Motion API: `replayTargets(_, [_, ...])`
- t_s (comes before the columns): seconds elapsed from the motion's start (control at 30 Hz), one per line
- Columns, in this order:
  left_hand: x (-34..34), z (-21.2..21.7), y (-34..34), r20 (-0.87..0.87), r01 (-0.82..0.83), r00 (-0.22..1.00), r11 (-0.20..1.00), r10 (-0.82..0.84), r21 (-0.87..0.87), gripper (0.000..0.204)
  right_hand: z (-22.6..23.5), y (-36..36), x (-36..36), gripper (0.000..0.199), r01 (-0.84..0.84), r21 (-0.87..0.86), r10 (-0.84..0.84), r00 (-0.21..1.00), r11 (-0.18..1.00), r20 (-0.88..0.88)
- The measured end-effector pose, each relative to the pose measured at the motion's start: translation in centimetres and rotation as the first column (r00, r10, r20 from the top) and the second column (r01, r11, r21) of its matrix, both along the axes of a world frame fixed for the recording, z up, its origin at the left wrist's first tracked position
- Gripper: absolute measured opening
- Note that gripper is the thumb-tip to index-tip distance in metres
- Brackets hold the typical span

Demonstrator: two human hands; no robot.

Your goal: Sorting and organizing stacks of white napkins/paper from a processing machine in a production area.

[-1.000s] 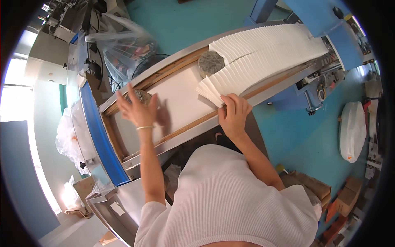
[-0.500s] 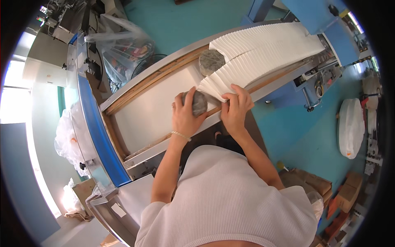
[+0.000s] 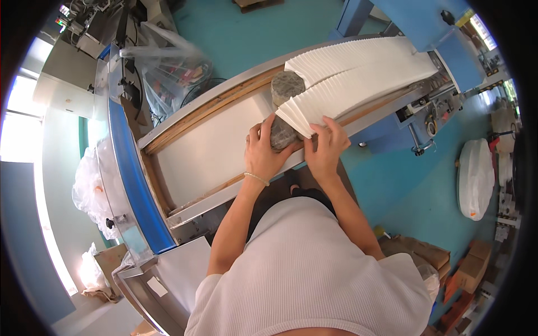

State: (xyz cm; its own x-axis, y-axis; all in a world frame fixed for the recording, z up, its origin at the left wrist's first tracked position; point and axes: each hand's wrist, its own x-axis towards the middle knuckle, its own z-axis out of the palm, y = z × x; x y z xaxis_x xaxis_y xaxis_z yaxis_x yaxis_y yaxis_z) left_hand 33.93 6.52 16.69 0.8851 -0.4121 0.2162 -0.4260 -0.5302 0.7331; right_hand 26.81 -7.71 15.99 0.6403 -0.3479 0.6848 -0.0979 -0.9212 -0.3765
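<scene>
Two long rows of thin white sheets (image 3: 364, 70), packed on edge like pleats, lie in a shallow wood-edged trough (image 3: 210, 106). My left hand (image 3: 263, 151) is closed around a round grey block (image 3: 283, 134), stone-like in look, which presses against the left end of the near row. At that same end, the fingers and thumb of my right hand (image 3: 325, 145) pinch the lower corner of the sheets. A second round grey block (image 3: 287, 87) stands against the end of the far row, with neither hand on it.
A blue strip (image 3: 137, 185) borders the trough's left end, beside a clear panel. Blue machinery (image 3: 457, 53) stands at its right end. Beyond the trough hangs a clear plastic bag (image 3: 174, 73). Cardboard boxes (image 3: 473, 266) are at the lower right.
My left hand has slid the near block rightward, up against the sheets. The end sheets now stand closer together, and my right hand has stayed at their corner, shifting slightly right.
</scene>
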Motion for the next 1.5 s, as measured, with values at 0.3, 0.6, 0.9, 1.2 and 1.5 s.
replayTargets(0.3, [0.4, -1.3, -0.4, 0.025, 0.088, 0.996, 0.994, -0.087, -0.072, 0.085, 3.7, 0.8, -1.2, 0.024, -0.474, 0.756, 0.156, 0.876, 0.453, 0.456])
replayTargets(0.6, [-3.2, 7.5, -2.8, -0.256, 0.160, 0.871, 0.736, -0.419, -0.658, 0.035, 6.0, -4.9, -4.5, 0.034, -0.542, 0.500, 0.021, 0.663, -0.676, 0.748])
replayTargets(0.9, [-3.4, 7.4, -3.4, -0.108, 0.350, 0.864, 0.741, -0.491, -0.573, 0.027, 3.9, -4.2, -4.1, 0.047, -0.578, 0.134, -0.327, 0.621, -0.805, 0.712])
replayTargets(1.2, [-3.1, 5.2, -2.6, -0.298, 0.168, 0.881, 0.832, -0.367, -0.528, 0.023, 2.8, -5.1, -5.3, 0.044, -0.609, 0.174, -0.343, 0.634, -0.774, 0.694])
replayTargets(1.5, [-1.0, 5.8, 0.7, -0.539, 0.127, 0.668, 0.792, -0.514, -0.597, 0.043, 7.1, -1.9, -2.9, 0.044, -0.366, 0.848, 0.387, 0.897, 0.384, 0.212])
